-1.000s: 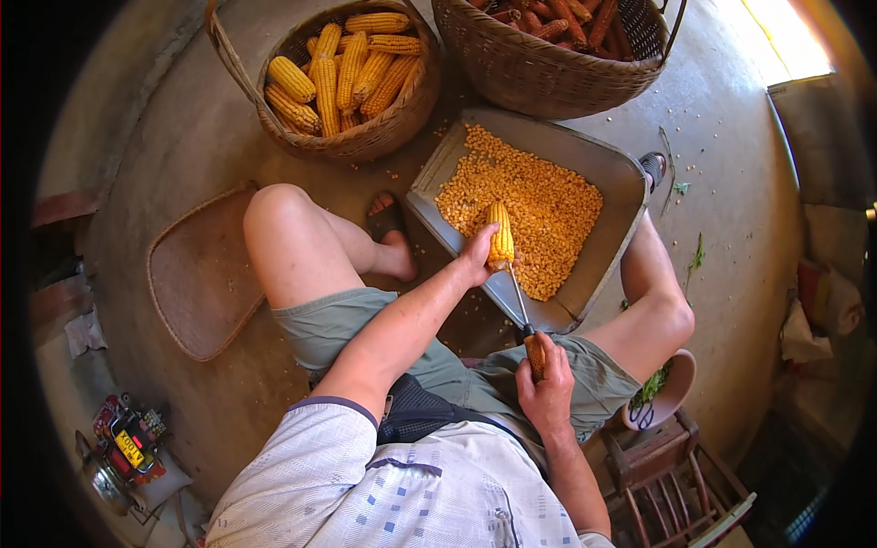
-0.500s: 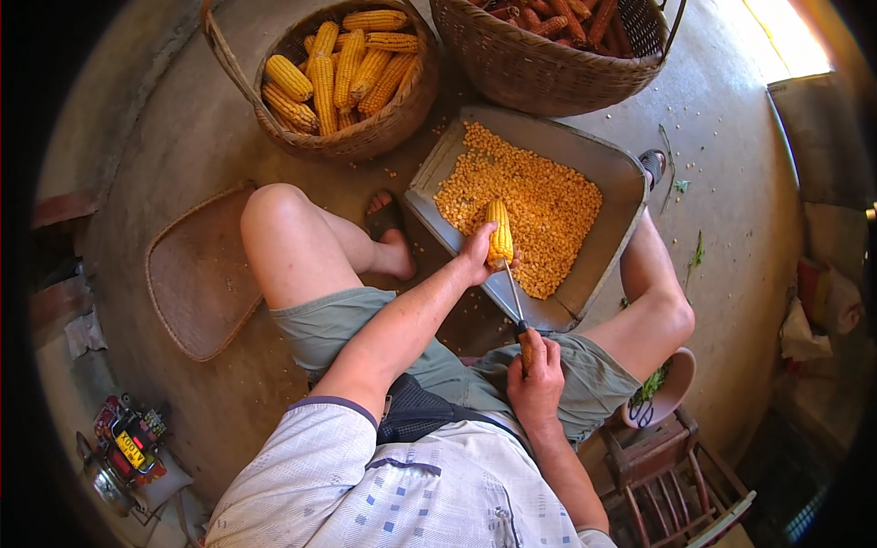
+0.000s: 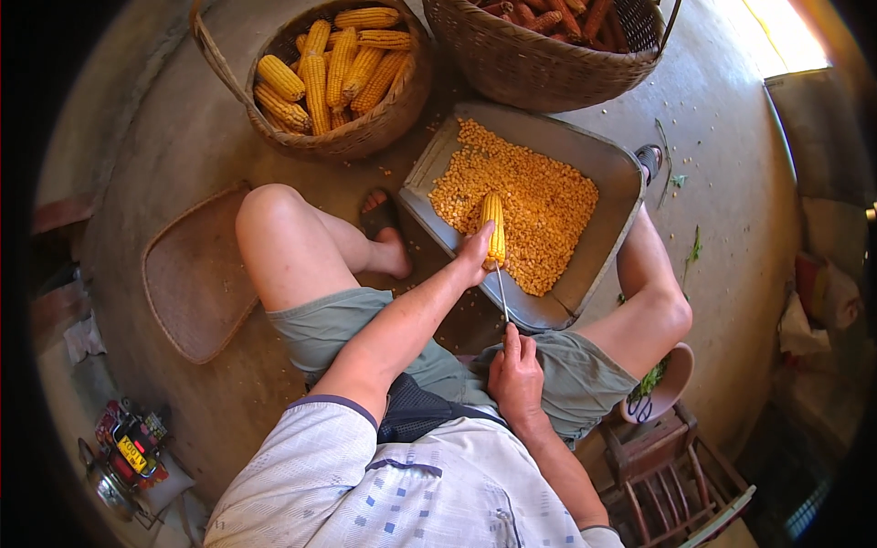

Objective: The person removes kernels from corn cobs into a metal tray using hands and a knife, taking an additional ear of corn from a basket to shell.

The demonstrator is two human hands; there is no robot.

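My left hand (image 3: 477,252) is closed round the lower part of a yellow corn cob (image 3: 493,219), holding it above a grey metal scoop-shaped pan (image 3: 614,228). Loose corn kernels (image 3: 539,196) cover much of the pan's bottom. In my right hand (image 3: 516,374) is a screwdriver (image 3: 503,294), its handle mostly hidden by my fingers. Its thin metal shaft points up to the near end of the cob; whether the tip touches or enters it I cannot tell.
Whole cobs fill a wicker basket (image 3: 375,137) beyond the pan; reddish stripped cobs lie in a larger basket (image 3: 539,68). A woven tray (image 3: 196,283) rests by my left knee. A wooden chair (image 3: 653,466) and a bowl with greens (image 3: 674,379) are at the right.
My right hand has shifted left, and the screwdriver now stands more upright. The cob has moved slightly left and down in my left hand's grip.
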